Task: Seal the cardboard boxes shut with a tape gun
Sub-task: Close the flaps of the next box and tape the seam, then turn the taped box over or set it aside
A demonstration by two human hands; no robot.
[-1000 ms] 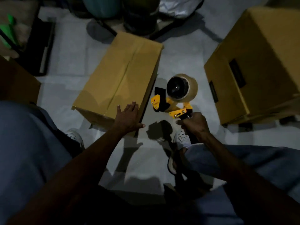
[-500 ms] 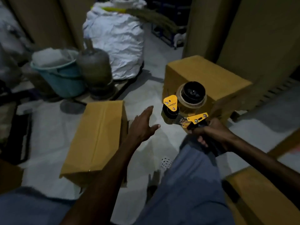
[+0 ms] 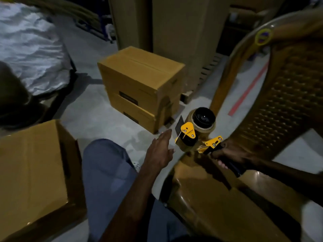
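Observation:
My right hand [image 3: 229,153] grips the black handle of a yellow tape gun [image 3: 195,131] carrying a roll of clear brown tape, held over the front edge of a brown plastic chair. My left hand [image 3: 160,151] hovers just left of the gun with fingers straight, touching nothing. A closed cardboard box [image 3: 35,172] lies on the floor at lower left. Two stacked cardboard boxes [image 3: 141,84] stand ahead in the middle; a seam runs along the top one's lid.
A brown plastic chair [image 3: 279,102] fills the right side, its seat [image 3: 218,198] below my right arm. A white sack [image 3: 29,49] lies at upper left. Tall cardboard sheets [image 3: 174,32] lean at the back. My knee in grey trousers [image 3: 108,172] is centre-low.
My view swung right, bringing the chair and the stacked boxes into sight. My left hand left the floor box and moved over beside the tape gun. The right hand kept its grip.

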